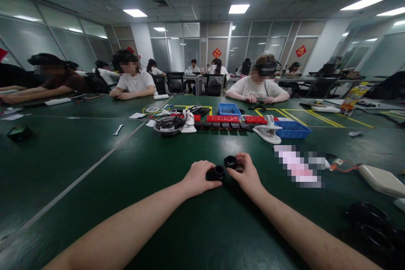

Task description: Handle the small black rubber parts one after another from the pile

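Observation:
Over the green table my left hand (200, 179) is closed around a black threaded-looking pipe fitting (218, 172), its round opening facing up towards me. My right hand (248, 174) grips a black ring-shaped nut (230, 162) between thumb and fingers, tilted so its hole shows. The two black parts are close together, with a narrow gap between them. Fine detail on both parts is too dark to make out, and my fingers cover their outer sides.
Beyond my hands are a bowl of cables (167, 127), red power strips (223, 118), a white clip (268, 130) and blue bins (292, 130). A wrench (118, 130) lies left. Black rings (370, 223) and a white power bank (381, 180) are right. People sit across the table.

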A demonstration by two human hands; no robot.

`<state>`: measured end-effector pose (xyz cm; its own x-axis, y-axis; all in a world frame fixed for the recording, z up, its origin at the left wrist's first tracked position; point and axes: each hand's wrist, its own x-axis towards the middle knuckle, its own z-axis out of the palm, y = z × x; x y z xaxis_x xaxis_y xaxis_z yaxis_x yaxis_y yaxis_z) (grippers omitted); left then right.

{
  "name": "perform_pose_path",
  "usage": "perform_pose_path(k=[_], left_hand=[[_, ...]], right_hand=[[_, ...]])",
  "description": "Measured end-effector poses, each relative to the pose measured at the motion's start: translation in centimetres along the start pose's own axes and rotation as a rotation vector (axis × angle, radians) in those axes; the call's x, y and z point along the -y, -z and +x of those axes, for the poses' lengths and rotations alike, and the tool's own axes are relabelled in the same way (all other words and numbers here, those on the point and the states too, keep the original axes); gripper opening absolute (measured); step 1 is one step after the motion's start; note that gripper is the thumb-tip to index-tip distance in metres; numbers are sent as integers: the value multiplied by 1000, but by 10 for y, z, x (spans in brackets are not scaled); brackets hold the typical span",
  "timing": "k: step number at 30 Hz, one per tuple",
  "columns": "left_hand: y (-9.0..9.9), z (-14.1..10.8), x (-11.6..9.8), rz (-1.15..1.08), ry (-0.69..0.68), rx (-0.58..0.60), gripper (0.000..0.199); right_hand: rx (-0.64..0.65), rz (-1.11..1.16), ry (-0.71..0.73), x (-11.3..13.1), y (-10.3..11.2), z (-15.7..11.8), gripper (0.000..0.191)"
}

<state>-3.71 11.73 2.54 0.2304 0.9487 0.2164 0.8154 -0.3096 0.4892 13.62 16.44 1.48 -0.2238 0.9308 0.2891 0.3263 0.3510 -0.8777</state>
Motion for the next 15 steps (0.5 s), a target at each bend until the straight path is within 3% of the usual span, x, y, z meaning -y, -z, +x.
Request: perform_pose_path(k=[6, 9, 12, 15], left_hand=[[-3, 1, 4, 26, 75, -74, 36], [-5, 2, 6, 25, 117, -103, 47], [-4, 2, 7, -8, 123, -115, 60], [-3, 3, 6, -29, 102, -84, 49]], right_hand=[[42, -187, 16, -4, 3, 0, 33], [70, -317, -36, -6, 2, -1, 35], [25, -329, -24, -8, 2, -1, 41], [-54, -244, 46, -10, 3, 0, 42]])
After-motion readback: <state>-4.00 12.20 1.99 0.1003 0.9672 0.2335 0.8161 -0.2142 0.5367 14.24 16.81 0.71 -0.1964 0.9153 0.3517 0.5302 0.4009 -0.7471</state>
